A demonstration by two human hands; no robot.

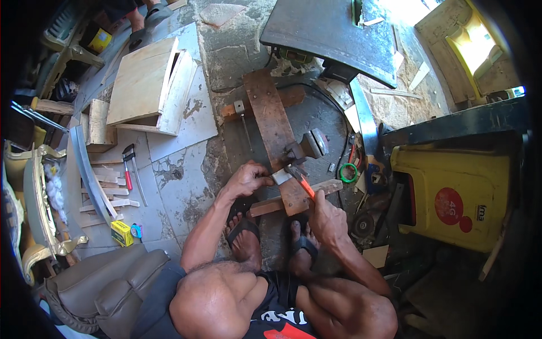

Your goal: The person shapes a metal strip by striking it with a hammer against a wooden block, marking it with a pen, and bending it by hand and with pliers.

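My left hand (248,179) pinches the edge of a small pale, flat piece (281,176), which lies across a low wooden plank bench (268,121). Closed around the orange handle of a hammer (306,188) is my right hand (328,221). The dark hammer head is over the plank, right beside the pale piece; I cannot tell whether they touch. Just beyond it, a dark metal vise-like fixture (310,146) with a round end is mounted at the plank's right edge. A metal clamp (241,110) hangs at the far crosspiece.
A black-topped machine table (327,34) stands ahead, and a yellow plastic panel (451,198) is at the right. Green tape (348,173), a handsaw (375,172) and an angle grinder (364,224) lie right. Leftward are a wooden box (144,82), a red-handled clamp (127,169) and wood strips. Another person's foot (136,37) shows far left.
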